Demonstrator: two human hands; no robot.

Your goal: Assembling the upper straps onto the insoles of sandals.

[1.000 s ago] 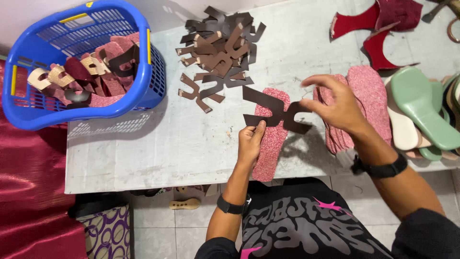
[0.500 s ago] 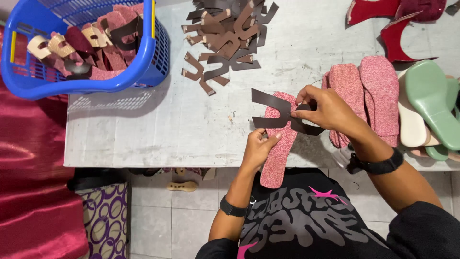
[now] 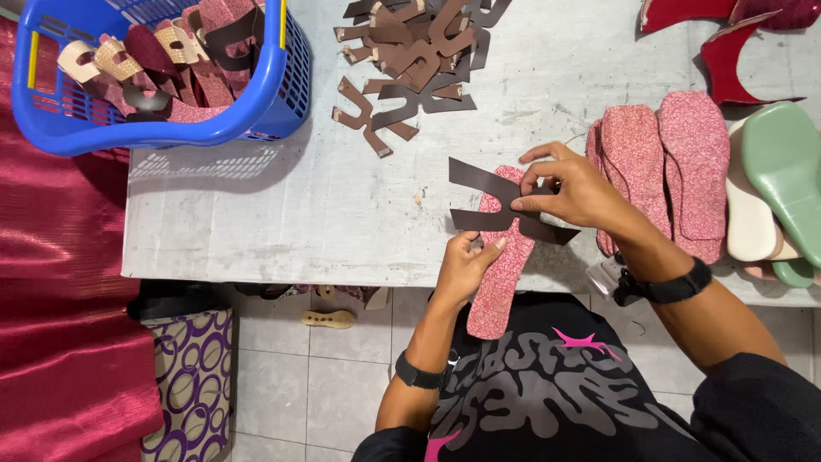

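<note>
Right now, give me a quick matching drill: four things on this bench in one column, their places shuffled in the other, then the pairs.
1. dark strap piece
2. blue basket
3. green sole
4. pile of brown strap pieces

A. far right edge of the table
B. top middle of the table
C. pinched by the right hand over the pink insole
D. top left corner of the table

Pairs: 1-C, 2-D, 3-A, 4-B

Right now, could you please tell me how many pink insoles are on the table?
3 clearly show: one insole in the hands under the dark strap piece, and two stacked ones to its right; more may lie hidden beneath.
</note>
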